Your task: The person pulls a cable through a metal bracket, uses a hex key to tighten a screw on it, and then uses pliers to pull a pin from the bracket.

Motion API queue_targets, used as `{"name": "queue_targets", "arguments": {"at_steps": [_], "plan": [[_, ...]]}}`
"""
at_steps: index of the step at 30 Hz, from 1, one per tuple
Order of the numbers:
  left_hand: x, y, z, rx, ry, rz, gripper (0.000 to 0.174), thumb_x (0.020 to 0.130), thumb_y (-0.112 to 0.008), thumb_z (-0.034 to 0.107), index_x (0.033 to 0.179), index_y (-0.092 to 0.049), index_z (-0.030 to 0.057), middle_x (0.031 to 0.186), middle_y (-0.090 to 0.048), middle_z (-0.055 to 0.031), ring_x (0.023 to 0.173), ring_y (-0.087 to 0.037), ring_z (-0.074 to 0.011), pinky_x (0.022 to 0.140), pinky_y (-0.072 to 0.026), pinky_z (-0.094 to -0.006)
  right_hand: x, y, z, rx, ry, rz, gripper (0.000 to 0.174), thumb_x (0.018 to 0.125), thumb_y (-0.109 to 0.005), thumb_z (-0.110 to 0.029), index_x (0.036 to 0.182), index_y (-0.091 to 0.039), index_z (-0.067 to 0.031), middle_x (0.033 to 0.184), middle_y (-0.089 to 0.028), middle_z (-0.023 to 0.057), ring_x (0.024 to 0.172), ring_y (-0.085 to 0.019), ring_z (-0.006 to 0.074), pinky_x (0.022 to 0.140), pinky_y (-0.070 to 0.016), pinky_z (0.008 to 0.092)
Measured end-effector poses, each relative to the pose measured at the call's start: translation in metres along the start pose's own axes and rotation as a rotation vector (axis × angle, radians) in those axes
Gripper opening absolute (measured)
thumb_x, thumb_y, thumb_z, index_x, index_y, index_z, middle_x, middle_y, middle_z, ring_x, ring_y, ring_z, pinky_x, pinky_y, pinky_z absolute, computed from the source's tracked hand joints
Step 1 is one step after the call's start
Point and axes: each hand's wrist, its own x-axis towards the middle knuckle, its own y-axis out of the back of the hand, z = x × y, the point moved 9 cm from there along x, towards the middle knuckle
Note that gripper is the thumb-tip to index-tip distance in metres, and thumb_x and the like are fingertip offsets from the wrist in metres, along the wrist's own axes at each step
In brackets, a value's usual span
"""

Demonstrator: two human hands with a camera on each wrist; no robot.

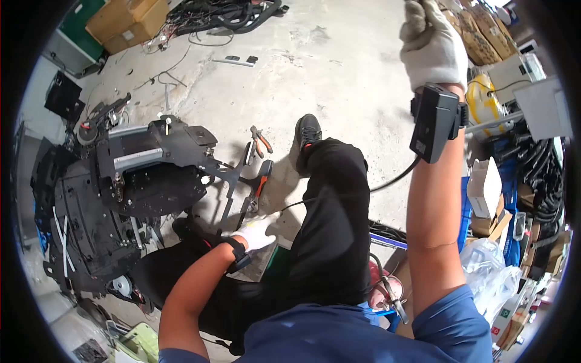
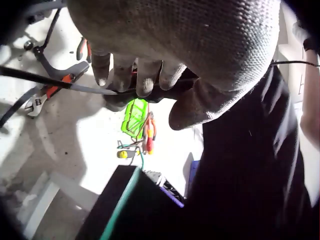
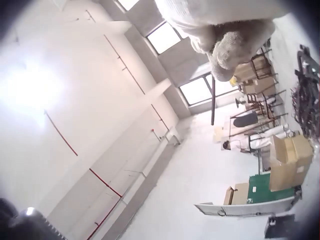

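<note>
My left hand (image 1: pixel 257 233), in a white work glove, is low over the lap beside the raised knee. Its fingers (image 2: pixel 145 80) are curled opposite the thumb around a thin black cable (image 2: pixel 65 85). In the head view this cable (image 1: pixel 339 195) crosses the black trouser leg up to the device on my right wrist. Stretched far forward, my gloved right hand (image 1: pixel 433 51) makes a fist round a thin dark rod (image 3: pixel 213 102) whose end sticks out; the rest is hidden in the glove. Left of my left hand lies a dismantled black machine chassis (image 1: pixel 151 157).
An adjustable wrench (image 1: pixel 259 187) and orange-handled pliers (image 1: pixel 261 140) lie by the chassis. A bright green tray (image 2: pixel 135 117) and red-yellow pliers (image 2: pixel 150 135) show below the left hand. Cardboard boxes (image 1: pixel 130 27) and black hoses (image 1: pixel 236 15) are at the back. Shelves with blue bins stand right.
</note>
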Motion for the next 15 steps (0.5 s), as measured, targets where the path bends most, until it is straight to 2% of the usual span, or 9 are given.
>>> {"name": "queue_targets", "arguments": {"at_steps": [2, 3, 6, 7, 8, 9, 11, 12, 15], "plan": [[0.002, 0.005, -0.023, 0.007, 0.117, 0.204, 0.056, 0.076, -0.060, 0.026, 0.124, -0.042, 0.0013, 0.115, -0.052, -0.0177, 0.106, -0.049, -0.0347, 0.092, -0.0389, -0.0397, -0.015, 0.018, -0.029, -0.067, 0.193, 0.199, 0.015, 0.089, -0.054, -0.017, 0.095, -0.057, -0.0034, 0.073, -0.060, 0.0000, 0.052, -0.050, 0.0015, 0.043, -0.0430, 0.0117], [-0.004, 0.014, -0.030, 0.059, 0.240, 0.332, 0.040, 0.074, -0.061, 0.026, 0.110, -0.052, 0.0080, 0.108, -0.053, -0.0184, 0.099, -0.053, -0.0347, 0.085, -0.0438, -0.0414, -0.019, 0.030, -0.035, -0.054, 0.177, 0.286, 0.011, 0.088, -0.055, -0.016, 0.093, -0.057, -0.0055, 0.075, -0.060, 0.0012, 0.053, -0.051, 0.0021, 0.043, -0.0430, 0.0124], [0.002, -0.013, -0.064, 0.309, 0.151, 0.263, 0.029, 0.074, -0.062, 0.025, 0.099, -0.057, 0.0098, 0.104, -0.053, -0.0170, 0.094, -0.055, -0.0344, 0.080, -0.0454, -0.0418, -0.023, 0.077, -0.047, -0.065, 0.168, 0.314, 0.010, 0.088, -0.055, -0.013, 0.094, -0.056, -0.0047, 0.080, -0.062, 0.0033, 0.054, -0.052, 0.0026, 0.043, -0.0446, 0.0129], [-0.009, 0.016, -0.039, 0.180, 0.233, 0.228, 0.024, 0.074, -0.061, 0.024, 0.094, -0.060, 0.0099, 0.098, -0.056, -0.0170, 0.090, -0.055, -0.0345, 0.077, -0.0455, -0.0416, -0.036, 0.074, -0.056, -0.164, 0.284, 0.324, 0.017, 0.087, -0.058, -0.014, 0.099, -0.055, -0.0031, 0.079, -0.062, 0.0027, 0.052, -0.051, 0.0023, 0.045, -0.0459, 0.0123], [-0.016, 0.034, -0.029, 0.096, 0.123, 0.340, 0.020, 0.073, -0.061, 0.020, 0.089, -0.061, 0.0073, 0.093, -0.059, -0.0156, 0.085, -0.058, -0.0315, 0.073, -0.0457, -0.0395, -0.041, 0.099, -0.038, 0.121, 0.157, 0.370, 0.017, 0.090, -0.051, -0.013, 0.099, -0.053, 0.0008, 0.087, -0.062, 0.0126, 0.065, -0.058, 0.0083, 0.051, -0.0455, 0.0140], [-0.019, 0.029, -0.070, -0.192, 0.155, 0.424, 0.018, 0.071, -0.061, 0.015, 0.086, -0.061, 0.0038, 0.088, -0.061, -0.0138, 0.081, -0.060, -0.0262, 0.072, -0.0461, -0.0351, -0.051, 0.117, -0.031, 0.086, 0.158, 0.441, 0.015, 0.090, -0.051, -0.013, 0.098, -0.054, 0.0000, 0.085, -0.062, 0.0116, 0.065, -0.058, 0.0082, 0.050, -0.0457, 0.0139], [-0.057, 0.098, -0.020, -0.363, 0.322, 0.450, 0.015, 0.073, -0.058, 0.006, 0.086, -0.059, -0.0006, 0.088, -0.060, -0.0124, 0.078, -0.058, -0.0210, 0.074, -0.0462, -0.0300, -0.074, 0.163, -0.009, 0.077, 0.102, 0.509, 0.014, 0.089, -0.052, -0.012, 0.097, -0.053, -0.0011, 0.089, -0.062, 0.0108, 0.067, -0.059, 0.0102, 0.052, -0.0464, 0.0142], [-0.075, 0.117, -0.020, -0.445, 0.147, 0.491, 0.016, 0.075, -0.053, 0.000, 0.089, -0.058, -0.0006, 0.084, -0.060, -0.0094, 0.077, -0.058, -0.0189, 0.072, -0.0465, -0.0289, -0.086, 0.188, 0.010, 0.104, 0.045, 0.504, 0.014, 0.089, -0.052, -0.012, 0.097, -0.053, -0.0014, 0.094, -0.062, 0.0110, 0.070, -0.059, 0.0122, 0.054, -0.0469, 0.0146], [-0.132, 0.179, 0.031, -0.738, 0.317, 0.518, 0.019, 0.072, -0.043, -0.009, 0.088, -0.050, -0.0014, 0.080, -0.057, -0.0110, 0.060, -0.055, -0.0137, 0.058, -0.0438, -0.0237, -0.154, 0.257, 0.076, 0.247, -0.109, 0.772, 0.013, 0.089, -0.052, -0.013, 0.096, -0.054, -0.0026, 0.090, -0.063, 0.0113, 0.071, -0.060, 0.0139, 0.056, -0.0485, 0.0172]]}}
